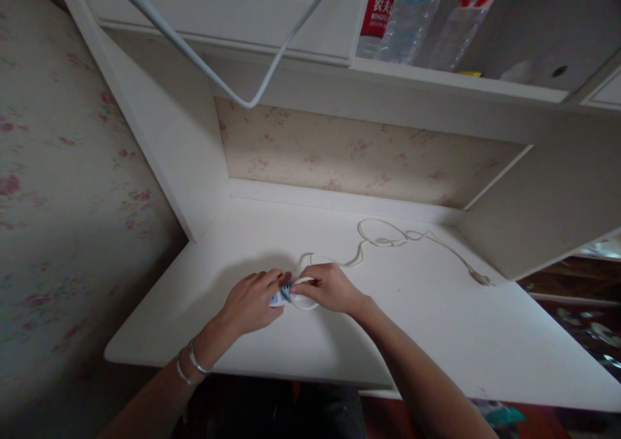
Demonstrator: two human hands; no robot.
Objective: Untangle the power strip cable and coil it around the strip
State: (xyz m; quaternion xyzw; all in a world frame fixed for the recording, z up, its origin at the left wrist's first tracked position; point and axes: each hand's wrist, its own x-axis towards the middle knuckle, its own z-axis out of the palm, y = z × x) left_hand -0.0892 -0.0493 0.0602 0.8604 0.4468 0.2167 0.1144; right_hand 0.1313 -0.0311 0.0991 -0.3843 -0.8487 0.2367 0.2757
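Note:
My left hand [258,299] is closed around a small white object with blue on its face [277,299]; fingers cover much of it, so its kind is unclear. Right beside it, my right hand [330,288] pinches a loop of thin white cable [305,308] against the object's near end. From there the cable runs back over the white desk [427,322] in loose curves. A larger coil lies near the back, and the far end carries a plug [479,277] resting at the right.
Above the desk is a shelf [456,80] with several clear plastic bottles [412,22]. A bent pale tube [250,103] hangs across the upper left. White side panels [155,122] and a flowered wall [339,154] bound the desk. A teal item [504,414] lies below its front edge.

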